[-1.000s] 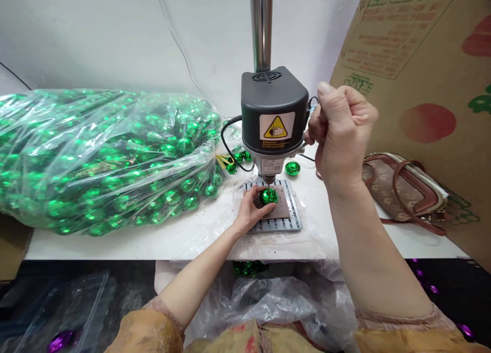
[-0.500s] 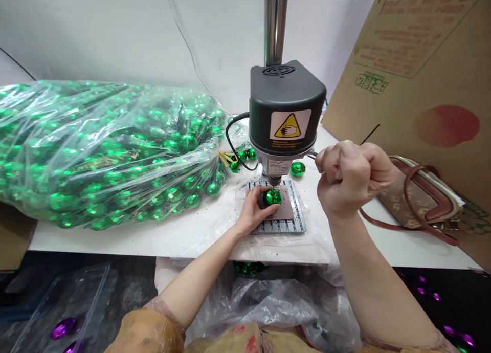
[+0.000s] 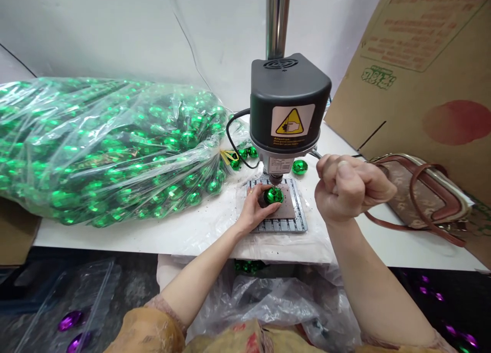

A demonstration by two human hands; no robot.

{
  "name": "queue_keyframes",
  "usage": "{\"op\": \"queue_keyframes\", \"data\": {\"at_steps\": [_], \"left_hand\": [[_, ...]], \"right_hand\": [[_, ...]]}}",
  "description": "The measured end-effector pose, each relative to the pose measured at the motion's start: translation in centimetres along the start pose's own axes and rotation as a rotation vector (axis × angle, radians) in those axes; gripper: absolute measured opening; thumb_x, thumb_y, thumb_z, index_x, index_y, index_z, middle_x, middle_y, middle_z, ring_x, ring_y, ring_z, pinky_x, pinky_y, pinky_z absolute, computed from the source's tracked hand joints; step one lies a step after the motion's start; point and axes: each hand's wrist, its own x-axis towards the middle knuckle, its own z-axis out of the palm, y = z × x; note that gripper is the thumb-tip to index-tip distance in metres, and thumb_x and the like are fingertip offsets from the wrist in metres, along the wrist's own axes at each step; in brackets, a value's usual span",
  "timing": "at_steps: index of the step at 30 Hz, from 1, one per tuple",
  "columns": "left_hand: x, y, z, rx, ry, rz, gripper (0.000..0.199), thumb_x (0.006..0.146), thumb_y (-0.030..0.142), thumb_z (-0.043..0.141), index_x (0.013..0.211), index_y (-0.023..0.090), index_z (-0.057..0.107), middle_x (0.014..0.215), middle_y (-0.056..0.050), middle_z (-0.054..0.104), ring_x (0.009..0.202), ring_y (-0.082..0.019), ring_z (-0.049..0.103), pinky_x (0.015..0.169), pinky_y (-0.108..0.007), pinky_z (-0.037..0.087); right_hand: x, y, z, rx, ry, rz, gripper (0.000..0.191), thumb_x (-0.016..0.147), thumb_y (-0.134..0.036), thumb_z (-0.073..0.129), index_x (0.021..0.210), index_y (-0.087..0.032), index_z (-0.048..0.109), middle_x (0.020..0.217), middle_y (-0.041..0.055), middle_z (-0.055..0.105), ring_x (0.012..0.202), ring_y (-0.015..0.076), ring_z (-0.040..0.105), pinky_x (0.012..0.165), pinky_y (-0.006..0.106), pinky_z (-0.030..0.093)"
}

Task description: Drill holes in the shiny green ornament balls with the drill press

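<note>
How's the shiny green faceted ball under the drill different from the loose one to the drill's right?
The held green ball is in the left hand; the loose green ball is untouched. The held ball is over the gray slotted plate; the loose ball lies on the white table. Both are shiny and faceted.

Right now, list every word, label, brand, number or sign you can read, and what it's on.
"Attention:" – yellow on black, on the drill head, below a yellow warning triangle picturing a hand; lines under it too small to read.
White label on the grey lower housing: too small to read.
Cardboard box: red print and green logo, too blurred to read.
</note>
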Motion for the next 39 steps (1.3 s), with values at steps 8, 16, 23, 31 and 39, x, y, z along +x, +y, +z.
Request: {"op": "queue_keyframes", "data": {"at_steps": [8, 16, 23, 31, 39], "left_hand": [[-0.1, 0.1, 0.1, 0.036, 0.009, 0.032, 0.047, 0.075, 0.036, 0.085, 0.115, 0.024, 0.063, 0.116, -0.007, 0.068, 0.12, -0.03, 0.061, 0.11, -0.049, 0.041], [-0.1, 0.5, 0.3, 0.041, 0.042, 0.009, 0.046, 0.075, 0.036, 0.084, 0.114, 0.022, 0.063, 0.111, -0.007, 0.069, 0.114, -0.029, 0.063, 0.106, -0.046, 0.044], [-3.8, 3.1, -0.4, 0.235, 0.181, 0.126, 0.04, 0.077, 0.043, 0.077, 0.104, 0.02, 0.059, 0.099, -0.006, 0.066, 0.092, -0.022, 0.065, 0.08, -0.035, 0.051], [-13.6, 3.2, -3.7, 0.76, -0.212, 0.774, 0.052, 0.08, 0.069, 0.064, 0.1, 0.02, 0.062, 0.08, -0.008, 0.064, 0.081, -0.029, 0.062, 0.074, -0.047, 0.054], [2.2, 1.0, -7.5, 0.86, 0.056, 0.376, 0.024, 0.092, 0.007, 0.046, 0.107, 0.016, 0.062, 0.114, -0.014, 0.065, 0.125, -0.027, 0.056, 0.107, -0.043, 0.048]], "right_hand": [[-0.8, 0.6, -0.7, 0.041, -0.049, -0.096, 0.042, 0.083, -0.008, 0.055, 0.058, -0.017, 0.022, 0.049, -0.0073, 0.025, 0.041, 0.0014, 0.025, 0.045, 0.023, 0.028], [1.6, -0.5, 1.1, -0.036, 0.102, 0.138, 0.046, 0.084, -0.015, 0.059, 0.052, -0.019, 0.026, 0.044, -0.0082, 0.024, 0.037, 0.0028, 0.026, 0.039, 0.024, 0.023], [5.4, -1.0, 2.6, -0.097, 0.092, 0.413, 0.041, 0.084, -0.017, 0.061, 0.052, -0.02, 0.034, 0.042, -0.0095, 0.033, 0.037, 0.0021, 0.03, 0.037, 0.022, 0.027], [4.9, -0.8, 2.3, -0.087, 0.081, 0.377, 0.041, 0.087, -0.019, 0.059, 0.054, -0.019, 0.036, 0.042, -0.0095, 0.033, 0.037, 0.0012, 0.031, 0.037, 0.021, 0.028], [4.9, -0.7, 2.5, -0.087, 0.088, 0.367, 0.042, 0.087, -0.02, 0.06, 0.054, -0.02, 0.035, 0.042, -0.0092, 0.033, 0.036, 0.0017, 0.031, 0.036, 0.023, 0.025]]}}
